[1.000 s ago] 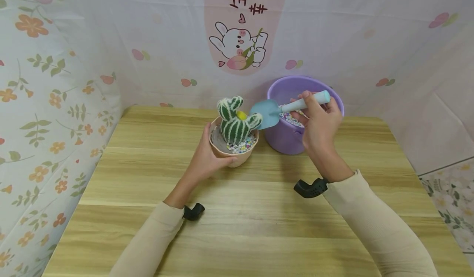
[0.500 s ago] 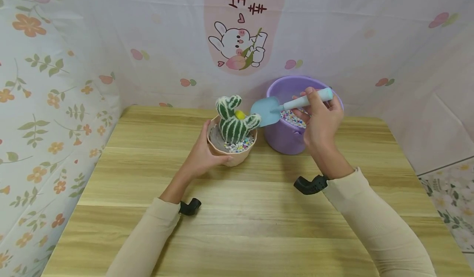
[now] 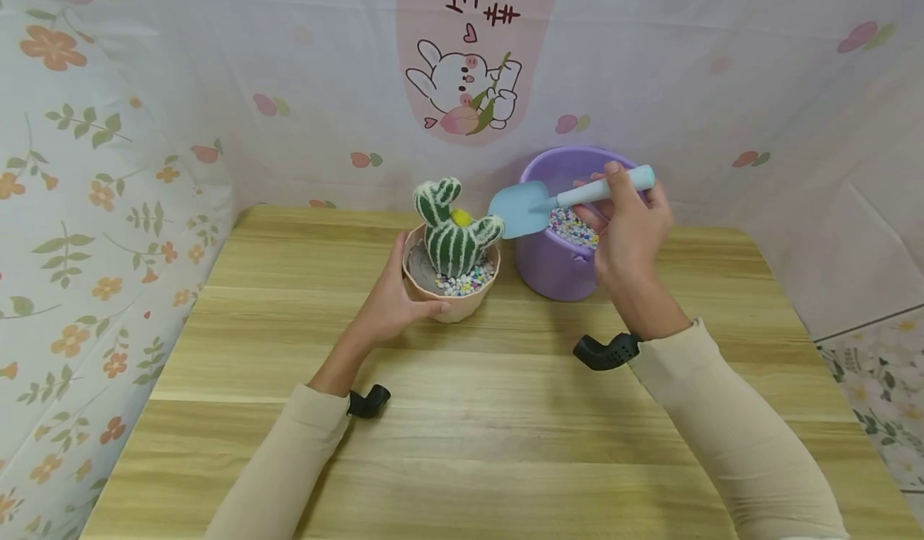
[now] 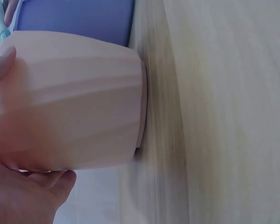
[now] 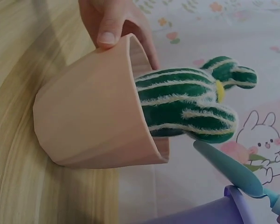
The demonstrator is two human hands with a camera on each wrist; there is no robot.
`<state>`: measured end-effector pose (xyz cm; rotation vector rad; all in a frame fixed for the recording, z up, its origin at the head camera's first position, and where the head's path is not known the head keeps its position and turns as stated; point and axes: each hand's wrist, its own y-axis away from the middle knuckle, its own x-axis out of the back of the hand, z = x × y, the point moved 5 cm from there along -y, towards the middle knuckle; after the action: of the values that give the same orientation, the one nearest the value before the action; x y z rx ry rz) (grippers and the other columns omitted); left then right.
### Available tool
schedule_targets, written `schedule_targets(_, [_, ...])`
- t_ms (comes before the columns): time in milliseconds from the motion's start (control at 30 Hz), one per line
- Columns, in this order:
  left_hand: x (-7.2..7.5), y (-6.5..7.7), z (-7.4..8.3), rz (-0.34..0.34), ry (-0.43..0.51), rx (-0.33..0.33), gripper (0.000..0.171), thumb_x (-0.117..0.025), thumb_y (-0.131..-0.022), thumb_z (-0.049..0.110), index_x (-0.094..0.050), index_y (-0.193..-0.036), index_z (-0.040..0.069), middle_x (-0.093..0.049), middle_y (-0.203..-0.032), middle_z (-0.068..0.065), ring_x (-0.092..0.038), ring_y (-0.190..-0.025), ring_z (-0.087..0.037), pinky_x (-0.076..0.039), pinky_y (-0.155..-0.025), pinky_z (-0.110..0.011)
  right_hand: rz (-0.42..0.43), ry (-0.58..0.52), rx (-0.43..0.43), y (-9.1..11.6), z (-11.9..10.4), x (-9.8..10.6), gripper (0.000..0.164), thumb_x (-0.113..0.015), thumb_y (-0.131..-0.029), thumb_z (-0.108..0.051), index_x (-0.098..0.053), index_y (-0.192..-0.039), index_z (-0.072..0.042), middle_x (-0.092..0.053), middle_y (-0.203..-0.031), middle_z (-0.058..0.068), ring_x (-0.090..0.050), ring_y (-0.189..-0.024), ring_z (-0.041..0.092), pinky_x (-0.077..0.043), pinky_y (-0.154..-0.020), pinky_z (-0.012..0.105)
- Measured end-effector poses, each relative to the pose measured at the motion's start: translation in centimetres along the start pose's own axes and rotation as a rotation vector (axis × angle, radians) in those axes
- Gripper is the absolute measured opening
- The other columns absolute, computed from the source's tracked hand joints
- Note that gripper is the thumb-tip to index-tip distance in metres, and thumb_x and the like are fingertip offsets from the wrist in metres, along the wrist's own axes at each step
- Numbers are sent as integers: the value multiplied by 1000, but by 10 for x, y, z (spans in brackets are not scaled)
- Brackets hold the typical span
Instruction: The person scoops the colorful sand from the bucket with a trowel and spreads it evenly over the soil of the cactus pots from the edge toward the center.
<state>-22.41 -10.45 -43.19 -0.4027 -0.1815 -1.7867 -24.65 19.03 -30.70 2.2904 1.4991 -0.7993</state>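
Trowel (image 3: 525, 209), light blue, is up b/w the peach pot (image 3: 462, 307) & the purple bucket (image 3: 552, 271), blade tip just beside the cactus (image 3: 453, 247); no beads visible on the blade. Looks like light plastic, prob. stiff, handle maybe a bit slick, so best taken approx. mid-handle to keep the blade level. My R hand (image 3: 635, 235) pinches it there, thumb on top, fingers underneath, forearm angling in from lower right. My L hand (image 3: 390, 303) holds the pot at the back of the desk (image 3: 462, 428), thumb on the near side, fingers round the left wall. Pot's prob. light & rigid; cactus looks fuzzy/soft, so grip the wall. Loose beads (image 3: 465, 282) inside could spill if tipped.
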Motion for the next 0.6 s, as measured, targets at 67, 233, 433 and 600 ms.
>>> schedule_targets(67, [-1,1,1,13,5,-2,127,-87,-71,35,6,-157,21,-5,-163,-7,-13,-148,-25,-17,-118,-49,1,-14,-10,-1,0,0,29,-80,-80,-13,-61,-96,2,-65,-87,18,-72,-78,36,-57,-65,43])
schedule_targets(233, [-5,3,5,59,29,-25,128,-88,-70,34,3,-157,20,-7,-162,-7,-15,-147,-25,-17,-118,-49,3,-45,-24,-3,0,0,28,-80,-80,-10,-60,-95,2,-65,-87,18,-72,-76,37,-56,-67,45])
schedule_targets(433, [-7,1,5,106,45,-54,123,-90,-67,36,-5,-157,26,-21,-157,-1,-26,-142,-20,-25,-115,-48,-17,-43,-2,-4,-4,-3,25,-78,-81,-7,-61,-95,4,-66,-85,19,-72,-75,37,-56,-65,46])
schedule_targets(600, [-5,-1,4,103,49,-70,120,-90,-66,38,-11,-155,28,-27,-154,-1,-31,-139,-20,-30,-112,-47,-19,-20,9,-4,-9,-3,27,-80,-79,-8,-61,-94,5,-67,-84,19,-72,-75,36,-56,-62,44])
